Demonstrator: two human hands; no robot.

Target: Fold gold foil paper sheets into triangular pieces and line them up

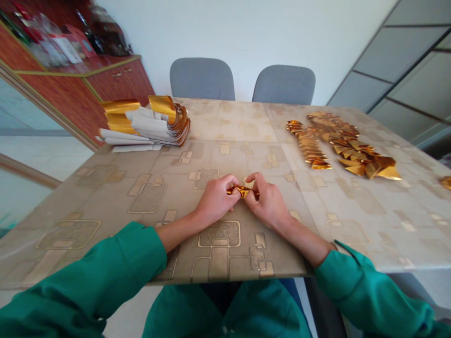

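Centrally held: we logged one small crumpled gold foil piece [243, 191], just above the table, between both hands.
Left hand [216, 199]: we found it curled, its fingertips pinching the foil's left end.
Right hand [266, 202]: we found it curled likewise, pinching the right end, with its fingers close beside those of the left hand.
Obstruction: the fingers covered part of the foil, so we could not tell its exact fold.
Work surface: we noted a table [225, 159] under a beige cover patterned with gold-outlined rounded rectangles.
Far left of table: we listed a stack of white paper sheets [137, 129] interleaved with gold foil [169, 112], well apart from the hands.
Far right of table: we counted a long overlapping heap of folded gold foil triangles [352, 145], with a narrower row of them [310, 145] just beside it.
Right table edge: we saw one further foil piece [446, 182], cut off by the frame.
Beyond table: we recorded two grey upholstered chairs [202, 79] [283, 84], side by side.
Left background: we entered a reddish wooden cabinet [120, 80] bearing bottles and packets [59, 42], too blurred to itemise.
Clothing: we noted green sleeves [88, 272] on both arms.
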